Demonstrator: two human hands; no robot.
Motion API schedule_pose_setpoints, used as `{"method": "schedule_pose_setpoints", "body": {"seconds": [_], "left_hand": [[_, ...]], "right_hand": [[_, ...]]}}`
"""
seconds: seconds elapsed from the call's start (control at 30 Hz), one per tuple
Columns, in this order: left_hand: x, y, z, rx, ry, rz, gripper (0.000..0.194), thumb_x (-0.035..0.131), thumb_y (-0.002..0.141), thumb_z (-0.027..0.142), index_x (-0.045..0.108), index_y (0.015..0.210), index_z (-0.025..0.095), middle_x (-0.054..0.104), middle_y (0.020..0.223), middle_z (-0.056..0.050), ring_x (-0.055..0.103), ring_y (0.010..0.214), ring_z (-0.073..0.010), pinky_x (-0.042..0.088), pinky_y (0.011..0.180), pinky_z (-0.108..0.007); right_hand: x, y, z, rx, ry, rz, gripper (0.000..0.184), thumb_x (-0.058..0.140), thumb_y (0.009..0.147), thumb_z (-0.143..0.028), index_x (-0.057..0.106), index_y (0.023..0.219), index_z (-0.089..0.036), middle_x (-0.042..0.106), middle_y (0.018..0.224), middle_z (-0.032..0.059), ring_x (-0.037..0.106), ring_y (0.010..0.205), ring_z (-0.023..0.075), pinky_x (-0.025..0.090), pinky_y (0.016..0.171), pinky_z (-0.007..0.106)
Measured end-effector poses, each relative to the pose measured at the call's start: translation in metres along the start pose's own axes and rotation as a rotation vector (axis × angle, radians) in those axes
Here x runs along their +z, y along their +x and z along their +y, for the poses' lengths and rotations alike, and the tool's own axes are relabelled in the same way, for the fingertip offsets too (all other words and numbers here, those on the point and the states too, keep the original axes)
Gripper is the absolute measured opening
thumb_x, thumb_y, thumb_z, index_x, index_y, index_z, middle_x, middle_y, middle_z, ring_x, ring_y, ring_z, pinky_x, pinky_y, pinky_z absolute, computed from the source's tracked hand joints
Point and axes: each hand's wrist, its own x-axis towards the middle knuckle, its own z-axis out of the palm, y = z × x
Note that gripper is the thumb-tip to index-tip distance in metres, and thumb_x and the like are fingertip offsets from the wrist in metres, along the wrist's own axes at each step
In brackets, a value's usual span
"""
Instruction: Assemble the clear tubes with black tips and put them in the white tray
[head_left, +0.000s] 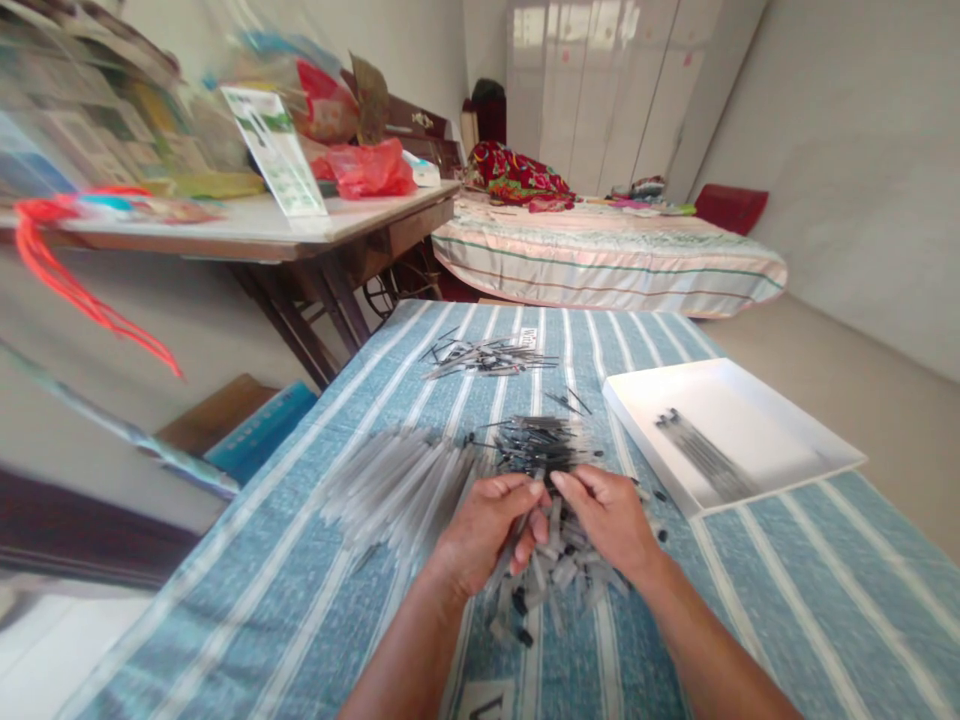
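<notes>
My left hand (487, 525) is closed around what looks like a translucent grey pen barrel, mostly hidden by the fingers. Close beside it, my right hand (609, 515) pinches a small black piece at the barrel's upper end; its exact kind is unclear. Under and between both hands lies a pile of clear pen caps (566, 570) with black ends. Just beyond the fingertips is a heap of thin black pen parts (536, 440). To the left of my left hand, many translucent pen barrels (405, 485) lie side by side.
A white box lid (780, 420) at the right holds several pens (701, 455). Thin dark sticks (491, 357) lie scattered at the far side of the striped tablecloth (315, 570). A cluttered side table (345, 225) stands left, a bed (600, 250) behind.
</notes>
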Motion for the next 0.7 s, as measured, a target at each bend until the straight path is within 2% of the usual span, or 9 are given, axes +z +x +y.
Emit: {"method": "schedule_pose_setpoints", "body": {"seconds": [0.07,0.17,0.43,0.57,0.7], "left_hand": [[0.002,-0.001,-0.002,-0.044,0.059,-0.048,0.023,0.056,0.077,0.035,0.056,0.072,0.012,0.060,0.049,0.000,0.040,0.026,-0.0051,0.028,0.026,-0.015],[0.004,-0.001,-0.004,-0.098,0.118,-0.080,0.022,0.057,0.076,0.035,0.056,0.072,0.013,0.059,0.047,0.001,0.041,0.025,-0.0052,0.029,0.026,-0.015],[0.004,-0.004,-0.004,-0.137,0.246,-0.088,0.026,0.055,0.077,0.032,0.051,0.059,0.013,0.055,0.042,0.002,0.037,0.025,-0.0031,0.023,0.027,-0.014],[0.004,-0.005,-0.004,-0.149,0.247,-0.126,0.024,0.053,0.078,0.033,0.057,0.069,0.012,0.055,0.042,0.002,0.037,0.025,-0.0033,0.023,0.028,-0.014],[0.003,-0.005,-0.003,-0.170,0.242,-0.151,0.026,0.054,0.077,0.036,0.059,0.071,0.011,0.054,0.042,0.002,0.038,0.025,-0.0041,0.023,0.028,-0.014]], "right_hand": [[-0.006,0.006,-0.002,0.034,0.168,-0.075,0.047,0.042,0.085,-0.049,0.041,0.050,-0.018,0.042,0.040,-0.0044,0.041,0.041,0.0084,0.032,0.044,0.019],[-0.010,0.009,-0.002,0.082,0.324,-0.202,0.047,0.043,0.085,-0.048,0.040,0.049,-0.019,0.038,0.036,-0.0066,0.035,0.035,0.0065,0.031,0.040,0.018],[-0.010,0.006,0.011,0.137,0.433,-0.378,0.044,0.046,0.085,-0.046,0.041,0.052,-0.018,0.039,0.033,-0.0086,0.031,0.030,0.0042,0.024,0.035,0.016],[-0.014,0.004,0.015,0.136,0.542,-0.439,0.041,0.049,0.084,-0.047,0.045,0.055,-0.017,0.047,0.038,-0.0066,0.038,0.032,0.0050,0.029,0.036,0.016],[-0.020,0.003,0.019,0.105,0.724,-0.539,0.031,0.054,0.081,-0.045,0.056,0.073,-0.014,0.058,0.052,-0.0024,0.049,0.041,0.0074,0.039,0.043,0.018]]}}
